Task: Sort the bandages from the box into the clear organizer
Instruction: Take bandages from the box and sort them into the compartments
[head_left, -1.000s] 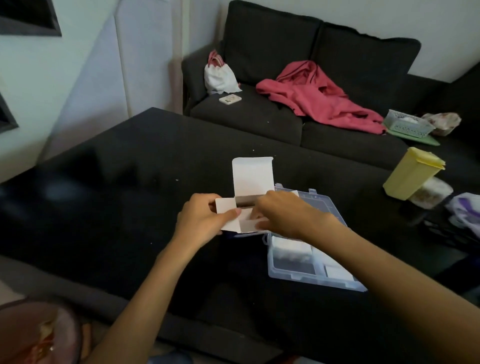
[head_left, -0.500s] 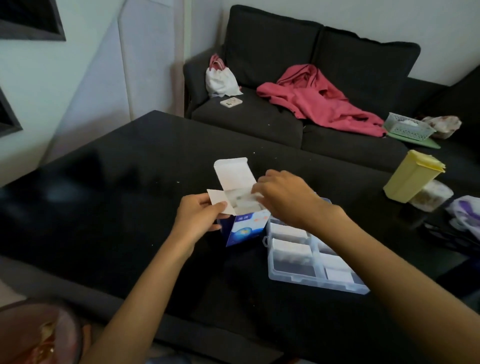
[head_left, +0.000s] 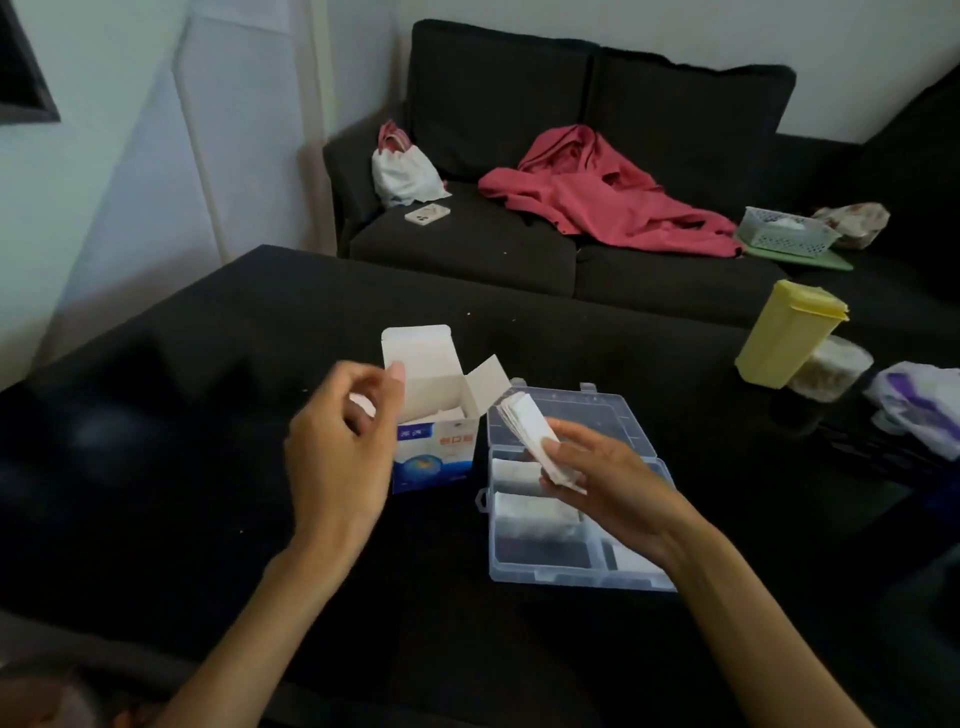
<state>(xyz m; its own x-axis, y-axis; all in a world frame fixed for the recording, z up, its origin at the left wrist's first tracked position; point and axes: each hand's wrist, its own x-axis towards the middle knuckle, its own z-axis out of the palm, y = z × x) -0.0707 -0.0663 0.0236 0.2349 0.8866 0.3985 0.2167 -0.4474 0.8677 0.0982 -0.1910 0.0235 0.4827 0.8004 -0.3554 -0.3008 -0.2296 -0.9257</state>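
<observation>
Right hand (head_left: 597, 478) has lifted bandages (head_left: 535, 436) from the box (head_left: 436, 410), grip pinching them; left hand (head_left: 337, 447) loosely curled, empty.

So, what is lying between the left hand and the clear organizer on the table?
In the head view, the open bandage box stands between the left hand and the clear organizer. Its flaps are up, and white bandages show inside it.
</observation>
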